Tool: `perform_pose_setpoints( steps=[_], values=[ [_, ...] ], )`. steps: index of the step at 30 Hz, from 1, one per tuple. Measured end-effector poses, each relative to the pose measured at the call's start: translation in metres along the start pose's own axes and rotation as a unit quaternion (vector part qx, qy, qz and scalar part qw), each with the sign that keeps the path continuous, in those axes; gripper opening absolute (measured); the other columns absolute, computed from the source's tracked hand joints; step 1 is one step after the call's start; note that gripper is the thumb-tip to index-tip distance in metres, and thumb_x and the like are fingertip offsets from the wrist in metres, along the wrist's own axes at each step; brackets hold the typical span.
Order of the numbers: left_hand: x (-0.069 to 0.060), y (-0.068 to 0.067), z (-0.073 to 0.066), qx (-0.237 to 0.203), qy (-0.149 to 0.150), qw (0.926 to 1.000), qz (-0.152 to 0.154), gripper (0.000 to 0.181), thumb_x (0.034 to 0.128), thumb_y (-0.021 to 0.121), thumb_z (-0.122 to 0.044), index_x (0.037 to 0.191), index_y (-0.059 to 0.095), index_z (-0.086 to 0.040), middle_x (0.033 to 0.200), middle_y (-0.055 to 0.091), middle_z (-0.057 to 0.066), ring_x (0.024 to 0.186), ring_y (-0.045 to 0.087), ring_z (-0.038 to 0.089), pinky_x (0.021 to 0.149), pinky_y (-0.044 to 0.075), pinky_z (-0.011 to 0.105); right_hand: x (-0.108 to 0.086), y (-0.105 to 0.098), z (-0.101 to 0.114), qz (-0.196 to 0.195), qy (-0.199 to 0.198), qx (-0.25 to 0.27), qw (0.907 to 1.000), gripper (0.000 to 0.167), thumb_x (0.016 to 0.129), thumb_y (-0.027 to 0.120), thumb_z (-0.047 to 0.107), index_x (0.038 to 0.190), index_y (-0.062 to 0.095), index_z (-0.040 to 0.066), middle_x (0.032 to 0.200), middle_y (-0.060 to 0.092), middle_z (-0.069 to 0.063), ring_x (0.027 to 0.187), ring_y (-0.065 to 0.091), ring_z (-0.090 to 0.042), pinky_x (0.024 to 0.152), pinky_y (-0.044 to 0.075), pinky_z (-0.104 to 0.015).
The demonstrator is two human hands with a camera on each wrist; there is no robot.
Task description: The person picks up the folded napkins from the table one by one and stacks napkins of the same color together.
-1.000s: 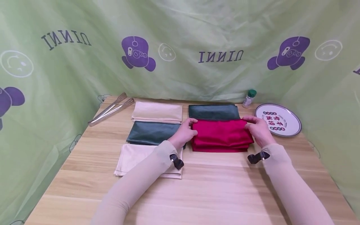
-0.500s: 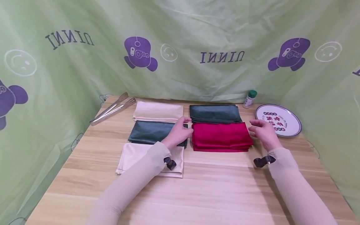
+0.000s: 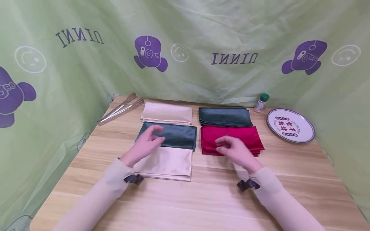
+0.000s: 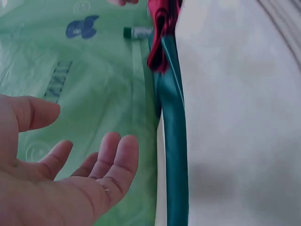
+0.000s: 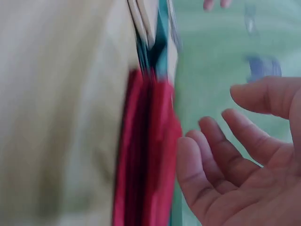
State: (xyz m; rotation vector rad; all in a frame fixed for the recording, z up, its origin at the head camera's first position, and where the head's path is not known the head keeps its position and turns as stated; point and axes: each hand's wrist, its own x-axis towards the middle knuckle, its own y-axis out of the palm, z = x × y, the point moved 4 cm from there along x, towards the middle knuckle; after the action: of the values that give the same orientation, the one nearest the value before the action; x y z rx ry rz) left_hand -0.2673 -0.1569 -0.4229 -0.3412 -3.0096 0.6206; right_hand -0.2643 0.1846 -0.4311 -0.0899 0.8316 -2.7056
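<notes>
Five folded satin-like cloths lie in two columns. On the left, a pale pink cloth (image 3: 167, 112) is at the back, a dark green cloth (image 3: 182, 135) in the middle and another pale pink cloth (image 3: 170, 162) in front. The right column has a dark green cloth (image 3: 225, 116) behind a red cloth (image 3: 250, 136). Over the left column's middle and front cloths hovers my left hand (image 3: 144, 146), fingers loosely bent and holding nothing. My right hand (image 3: 238, 154), also without anything in it, hovers above the red cloth's front edge. The right wrist view shows the red folds (image 5: 160, 141) beside relaxed fingers.
Metal tongs (image 3: 121, 109) lie at the back left of the wooden table (image 3: 208, 205). A green-capped shaker bottle (image 3: 261, 102) stands at the back right, near a round printed plate (image 3: 306, 130). Green patterned fabric (image 3: 188, 83) hangs around the table's back and sides.
Both hands have let go of the red cloth and drawn back toward the person, the left one moving left, the right one also leftward. The red cloth lies flat.
</notes>
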Motion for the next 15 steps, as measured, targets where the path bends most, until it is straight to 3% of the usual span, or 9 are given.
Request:
perform_pose_setpoints(
  steps=[4, 8, 12, 15],
  values=[
    [-0.024, -0.035, 0.018, 0.045, -0.003, 0.9989, -0.012, 0.038, 0.0969, 0.062, -0.019, 0.129, 0.051, -0.002, 0.131, 0.054, 0.019, 0.104, 0.062, 0.03, 0.085, 0.051, 0.041, -0.004, 0.043, 0.02, 0.06, -0.039, -0.039, 0.9966, 0.03, 0.089, 0.068, 0.014, 0.118, 0.066, 0.006, 0.111, 0.068, -0.008, 0.093, 0.064, -0.022, 0.081, 0.054, -0.04],
    [-0.044, -0.063, 0.033, 0.127, 0.0, 0.9913, -0.036, 0.03, 0.0987, 0.059, -0.022, 0.121, 0.058, -0.001, 0.119, 0.061, 0.016, 0.106, 0.06, 0.03, 0.086, 0.05, 0.045, -0.009, 0.071, 0.033, 0.091, -0.073, -0.131, 0.9845, 0.038, 0.091, 0.066, 0.023, 0.126, 0.063, 0.01, 0.117, 0.067, -0.006, 0.11, 0.059, -0.026, 0.094, 0.047, -0.042],
    [-0.062, -0.08, 0.049, 0.21, -0.02, 0.9756, -0.059, 0.032, 0.0987, 0.057, -0.025, 0.121, 0.058, -0.001, 0.125, 0.058, 0.022, 0.113, 0.056, 0.04, 0.092, 0.046, 0.055, -0.013, 0.09, 0.043, 0.098, -0.109, -0.193, 0.9702, 0.043, 0.091, 0.065, 0.027, 0.13, 0.061, 0.008, 0.11, 0.069, -0.008, 0.108, 0.058, -0.028, 0.095, 0.044, -0.042],
    [-0.071, -0.082, 0.058, 0.248, -0.042, 0.9663, -0.053, 0.04, 0.0983, 0.057, -0.025, 0.127, 0.053, 0.002, 0.131, 0.052, 0.031, 0.121, 0.049, 0.048, 0.098, 0.04, 0.06, -0.015, 0.101, 0.048, 0.095, -0.127, -0.222, 0.9621, 0.047, 0.09, 0.065, 0.028, 0.131, 0.06, 0.006, 0.103, 0.069, -0.008, 0.105, 0.059, -0.026, 0.096, 0.042, -0.041]
  ],
)
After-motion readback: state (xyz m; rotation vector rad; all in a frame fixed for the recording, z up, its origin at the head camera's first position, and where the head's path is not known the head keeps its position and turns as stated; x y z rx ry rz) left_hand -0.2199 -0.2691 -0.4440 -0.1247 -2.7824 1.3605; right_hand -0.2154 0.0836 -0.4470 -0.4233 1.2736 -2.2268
